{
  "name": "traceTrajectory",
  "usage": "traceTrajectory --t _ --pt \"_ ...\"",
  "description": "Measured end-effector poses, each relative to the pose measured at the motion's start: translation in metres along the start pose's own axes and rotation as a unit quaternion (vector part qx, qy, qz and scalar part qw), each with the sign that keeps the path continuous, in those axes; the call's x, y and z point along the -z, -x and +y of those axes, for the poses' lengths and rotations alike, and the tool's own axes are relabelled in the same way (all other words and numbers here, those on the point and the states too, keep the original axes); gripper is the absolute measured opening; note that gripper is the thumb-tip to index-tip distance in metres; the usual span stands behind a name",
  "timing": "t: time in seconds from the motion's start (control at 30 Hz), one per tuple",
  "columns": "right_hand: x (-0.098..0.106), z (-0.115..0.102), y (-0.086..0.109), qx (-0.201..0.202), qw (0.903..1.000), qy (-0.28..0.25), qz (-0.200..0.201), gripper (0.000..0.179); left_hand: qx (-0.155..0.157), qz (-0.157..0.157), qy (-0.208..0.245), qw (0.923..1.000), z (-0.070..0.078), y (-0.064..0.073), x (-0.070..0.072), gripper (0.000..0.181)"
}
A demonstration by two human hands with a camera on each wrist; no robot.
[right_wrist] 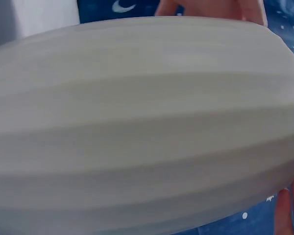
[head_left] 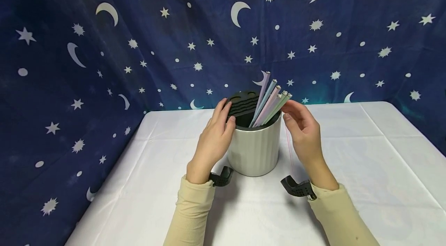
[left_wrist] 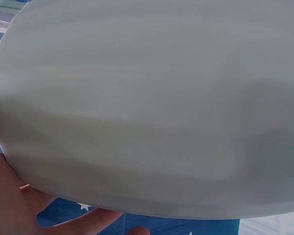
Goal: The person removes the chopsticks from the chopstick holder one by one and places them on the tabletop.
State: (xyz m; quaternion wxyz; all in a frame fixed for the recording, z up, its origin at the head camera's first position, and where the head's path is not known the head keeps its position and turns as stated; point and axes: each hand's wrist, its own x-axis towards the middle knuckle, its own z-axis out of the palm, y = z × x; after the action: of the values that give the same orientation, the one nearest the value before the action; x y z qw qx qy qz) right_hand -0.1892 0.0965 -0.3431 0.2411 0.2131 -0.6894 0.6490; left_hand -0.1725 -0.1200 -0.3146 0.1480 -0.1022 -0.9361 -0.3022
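Note:
A white ribbed utensil holder (head_left: pixel 254 151) stands upright on the white-covered table, its black slotted insert (head_left: pixel 244 102) showing at the top. Several slim pastel sticks with shiny silvery ends (head_left: pixel 266 108) lean to the right out of its open part. My left hand (head_left: pixel 216 133) holds the holder's left side near the rim, its thumb on the front edge. At the right rim, my right hand (head_left: pixel 303 128) holds on with bent fingers, their tips partly hidden. Both wrist views are mostly filled by the holder's wall, with fingers (left_wrist: pixel 78 223) at the edge of the left one.
The white cloth (head_left: pixel 383 184) covers the table around the holder. Behind and to the left hangs a dark blue curtain (head_left: pixel 209 21) with moons and stars. Each wrist carries a black camera mount (head_left: pixel 296 187). A thin pink line (head_left: pixel 289 145) shows below the right hand.

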Motion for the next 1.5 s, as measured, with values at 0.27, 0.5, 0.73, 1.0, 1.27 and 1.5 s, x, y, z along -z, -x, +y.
traceTrajectory --t 0.27,0.5,0.73,1.0,1.27,1.5 --pt "-0.013 -0.002 0.006 0.065 0.9863 0.149 -0.030 0.042 0.010 -0.003 -0.009 0.9999 0.000 0.002 0.001 0.052" --pt "-0.021 -0.003 0.007 0.067 0.9830 0.169 -0.023 0.031 0.005 0.000 -0.011 0.9999 0.001 0.000 0.000 0.052" --pt "-0.022 -0.008 0.007 0.030 0.9881 0.148 -0.025 0.019 0.007 -0.007 -0.012 0.9999 0.000 0.000 0.000 0.052" --pt "-0.022 -0.012 0.005 -0.032 0.9974 0.065 -0.001 0.019 0.003 -0.002 -0.019 0.9998 0.000 0.000 0.000 0.051" --pt "-0.015 -0.021 0.001 -0.057 0.9978 0.023 0.025 0.018 0.000 -0.006 -0.014 0.9999 0.001 0.000 -0.002 0.052" --pt "0.004 -0.027 -0.010 -0.008 0.9801 -0.168 0.105 0.017 0.002 0.000 -0.015 0.9999 0.001 -0.001 -0.001 0.051"
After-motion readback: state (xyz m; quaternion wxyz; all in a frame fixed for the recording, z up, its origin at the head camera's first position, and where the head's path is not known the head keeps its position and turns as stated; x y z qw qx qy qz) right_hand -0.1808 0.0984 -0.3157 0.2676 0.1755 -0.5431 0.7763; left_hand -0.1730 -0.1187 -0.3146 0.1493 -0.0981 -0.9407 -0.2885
